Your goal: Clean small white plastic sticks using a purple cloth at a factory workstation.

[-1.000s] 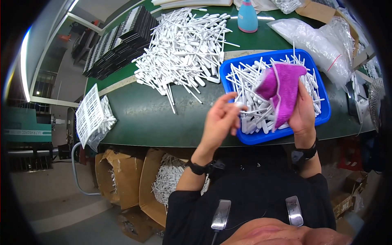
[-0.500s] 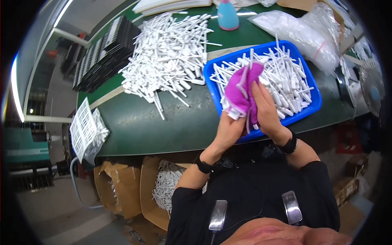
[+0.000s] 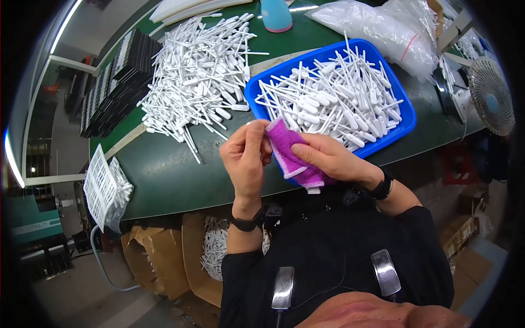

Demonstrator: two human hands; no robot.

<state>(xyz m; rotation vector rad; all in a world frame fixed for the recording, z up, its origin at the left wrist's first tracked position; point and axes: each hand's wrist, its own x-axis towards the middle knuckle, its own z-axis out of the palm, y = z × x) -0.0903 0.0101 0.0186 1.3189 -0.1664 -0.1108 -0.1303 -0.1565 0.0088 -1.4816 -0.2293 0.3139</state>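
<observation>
My right hand grips a folded purple cloth in front of the blue tray. A white end pokes out at the cloth's lower edge; what it belongs to is hidden. Beside the cloth's upper left corner, my left hand is closed, thumb and fingers pinched together. A tiny white bit shows at its fingertips, too small to name. Behind both hands the blue plastic tray holds a heap of white plastic sticks, each with a wider, rounded end.
Left of the tray, a loose pile of similar white sticks covers the green table. Black stacked trays, a blue spray bottle, clear plastic bags and a small fan stand around. Cardboard boxes sit below the edge.
Both hands have come back toward me, from over the tray to its near edge. My left hand has moved left, away from the cloth's middle; the right hand still holds the cloth.
</observation>
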